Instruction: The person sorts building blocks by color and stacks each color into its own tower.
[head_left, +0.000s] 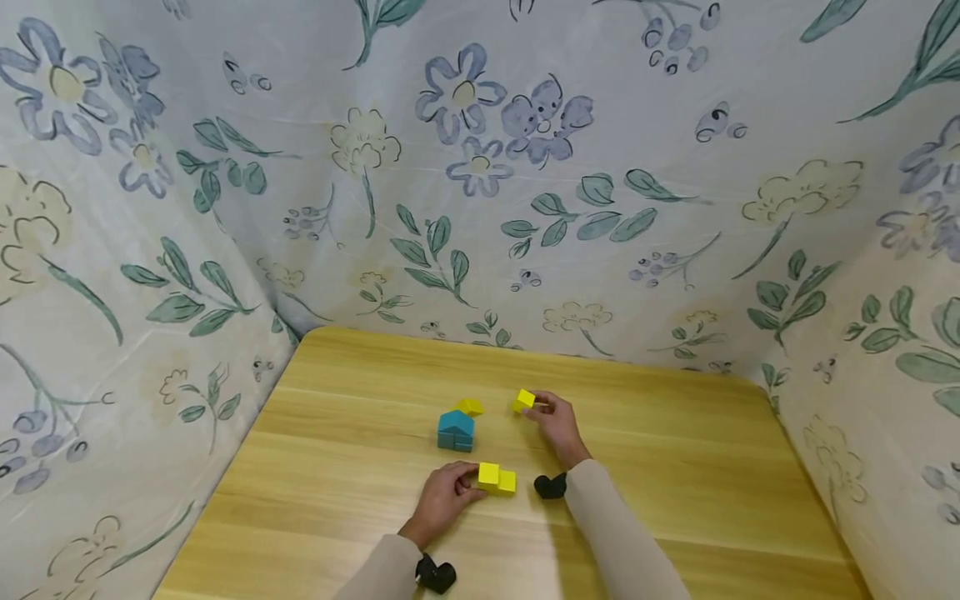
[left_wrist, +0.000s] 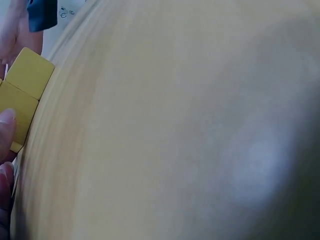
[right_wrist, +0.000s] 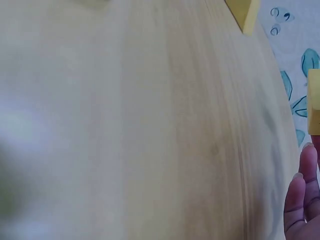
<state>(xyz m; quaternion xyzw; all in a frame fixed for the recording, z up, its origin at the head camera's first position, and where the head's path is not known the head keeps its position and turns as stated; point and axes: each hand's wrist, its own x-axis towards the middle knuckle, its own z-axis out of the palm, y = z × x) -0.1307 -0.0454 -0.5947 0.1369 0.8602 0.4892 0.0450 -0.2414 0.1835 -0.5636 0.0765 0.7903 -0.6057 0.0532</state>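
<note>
In the head view my left hand (head_left: 442, 500) pinches a yellow cube (head_left: 489, 476), which sits against another yellow block (head_left: 507, 483) on its right. The left wrist view shows the thumb (left_wrist: 6, 131) pressed on one of these two touching blocks. Farther back, my right hand (head_left: 558, 427) holds a single yellow cube (head_left: 524, 401) between thumb and fingers; part of that cube (right_wrist: 314, 100) shows at the right wrist view's edge. Left of it stands a blue block stack (head_left: 456, 431) with a peaked top. Another yellow block (head_left: 471, 407) lies just behind the stack, partly hidden.
All the blocks are on a wood-grain table (head_left: 337, 400). Flower-printed cloth (head_left: 480, 250) surrounds its back and sides. A black wrist device (head_left: 551, 486) sits at the right wrist and a second black one (head_left: 437, 575) at the left.
</note>
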